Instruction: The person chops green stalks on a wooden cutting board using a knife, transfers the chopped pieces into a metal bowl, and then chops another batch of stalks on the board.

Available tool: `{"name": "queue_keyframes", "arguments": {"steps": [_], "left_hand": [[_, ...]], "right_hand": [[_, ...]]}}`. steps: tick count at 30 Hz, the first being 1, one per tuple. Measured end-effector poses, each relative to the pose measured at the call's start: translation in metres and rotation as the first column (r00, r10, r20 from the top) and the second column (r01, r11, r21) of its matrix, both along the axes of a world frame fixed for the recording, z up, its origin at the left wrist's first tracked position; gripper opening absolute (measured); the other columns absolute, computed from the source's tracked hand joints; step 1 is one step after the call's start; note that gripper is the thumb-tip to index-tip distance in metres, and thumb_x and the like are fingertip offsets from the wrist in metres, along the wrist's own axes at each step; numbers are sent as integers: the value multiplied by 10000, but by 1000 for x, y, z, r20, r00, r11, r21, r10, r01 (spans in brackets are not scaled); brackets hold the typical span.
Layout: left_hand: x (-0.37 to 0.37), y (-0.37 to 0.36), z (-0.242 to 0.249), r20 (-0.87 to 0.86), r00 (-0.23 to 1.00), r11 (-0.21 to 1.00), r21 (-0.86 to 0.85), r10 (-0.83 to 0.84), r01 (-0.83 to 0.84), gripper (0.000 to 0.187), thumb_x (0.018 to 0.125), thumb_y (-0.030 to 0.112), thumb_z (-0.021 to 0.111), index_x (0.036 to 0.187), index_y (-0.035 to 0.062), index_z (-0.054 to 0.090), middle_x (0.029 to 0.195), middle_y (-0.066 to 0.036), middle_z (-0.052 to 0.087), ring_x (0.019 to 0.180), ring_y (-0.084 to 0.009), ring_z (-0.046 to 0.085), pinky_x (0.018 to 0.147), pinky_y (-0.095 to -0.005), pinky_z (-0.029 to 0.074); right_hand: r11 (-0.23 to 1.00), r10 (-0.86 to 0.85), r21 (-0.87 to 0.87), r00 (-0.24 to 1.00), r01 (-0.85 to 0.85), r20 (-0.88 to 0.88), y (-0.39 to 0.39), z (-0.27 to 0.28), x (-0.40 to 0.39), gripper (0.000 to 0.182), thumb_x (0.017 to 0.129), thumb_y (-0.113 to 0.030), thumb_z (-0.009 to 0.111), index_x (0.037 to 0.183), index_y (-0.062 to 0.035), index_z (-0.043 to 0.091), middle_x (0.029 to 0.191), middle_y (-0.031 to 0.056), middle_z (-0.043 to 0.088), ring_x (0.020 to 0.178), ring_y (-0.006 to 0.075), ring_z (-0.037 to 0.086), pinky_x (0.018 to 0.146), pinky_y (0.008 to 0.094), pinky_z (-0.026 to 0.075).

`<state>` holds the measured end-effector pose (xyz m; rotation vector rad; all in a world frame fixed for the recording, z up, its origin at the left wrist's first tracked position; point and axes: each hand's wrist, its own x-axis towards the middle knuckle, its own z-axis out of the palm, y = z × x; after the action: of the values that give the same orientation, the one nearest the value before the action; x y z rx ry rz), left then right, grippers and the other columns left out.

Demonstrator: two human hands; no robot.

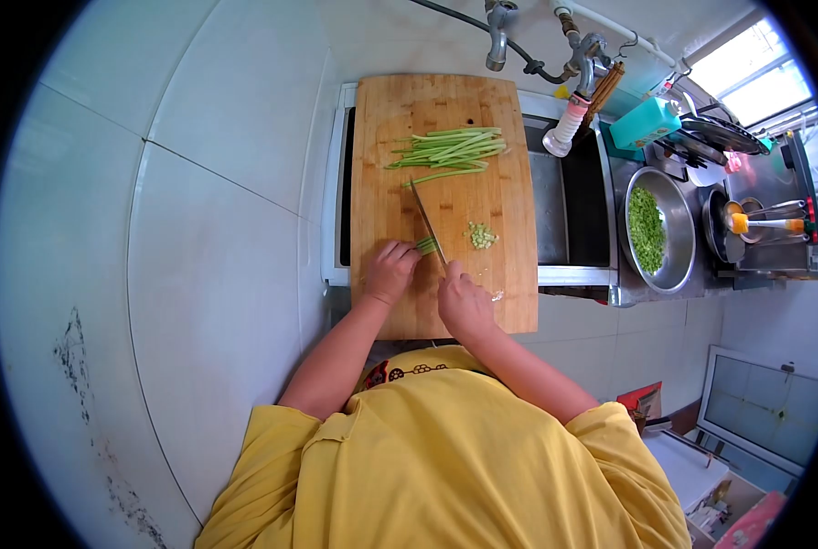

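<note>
My right hand [465, 302] grips the handle of a kitchen knife [426, 220], its blade slanting away to the upper left. Just left of the blade, my left hand [393, 272] is closed on a small bunch of green stalks [426, 245], whose cut ends meet the knife. A little heap of chopped green pieces [482, 235] lies right of the blade. Farther up the wooden cutting board [390, 114] rests a pile of long green stalks [452, 146]. Small pale bits are scattered near my right hand.
The board spans a sink [548, 201]; taps [497, 37] hang above it. To the right stand a metal bowl [683, 229] of chopped greens, a teal bottle [645, 124], pans [721, 240] and an orange-handled brush [765, 223]. A tiled wall [226, 256] is close on the left.
</note>
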<state>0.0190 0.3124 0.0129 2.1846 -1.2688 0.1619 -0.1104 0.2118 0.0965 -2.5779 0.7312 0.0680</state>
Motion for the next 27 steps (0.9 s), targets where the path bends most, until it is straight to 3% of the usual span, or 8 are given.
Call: {"name": "queue_keyframes", "arguments": {"steps": [7, 13, 19, 27], "left_hand": [[1, 0, 4, -10, 1000, 1000, -2, 2, -2, 109, 731, 45, 646, 828, 85, 675, 919, -48, 660, 867, -225, 605, 754, -327, 517], [2, -1, 2, -23, 1000, 1000, 23, -2, 3, 101, 725, 44, 637, 811, 86, 667, 895, -51, 648, 866, -233, 601, 751, -337, 517], [2, -1, 4, -38, 999, 999, 35, -16, 18, 94, 739, 48, 645, 824, 67, 679, 909, -66, 659, 869, -245, 602, 765, -344, 514], [2, 2, 3, -37, 999, 999, 20, -27, 27, 95, 740, 60, 635, 819, 75, 686, 913, -44, 653, 904, -224, 594, 794, -323, 503]], "right_hand": [[999, 10, 31, 999, -8, -52, 0, -6, 3, 176, 867, -175, 486, 968, -45, 425, 746, 224, 612, 650, 398, 639, 559, 481, 513], [997, 69, -41, 997, -70, -43, 5, -24, 0, 254, 843, -188, 552, 980, -37, 400, 715, 226, 611, 617, 426, 615, 557, 509, 501], [1000, 13, -27, 998, -11, 66, 3, -29, -2, 223, 850, -168, 532, 983, -47, 401, 679, 212, 605, 586, 415, 610, 535, 508, 499], [992, -16, 129, 1000, 15, 11, -9, -17, 5, 208, 878, -179, 495, 1008, -52, 396, 714, 230, 617, 647, 433, 606, 570, 541, 471]]}}
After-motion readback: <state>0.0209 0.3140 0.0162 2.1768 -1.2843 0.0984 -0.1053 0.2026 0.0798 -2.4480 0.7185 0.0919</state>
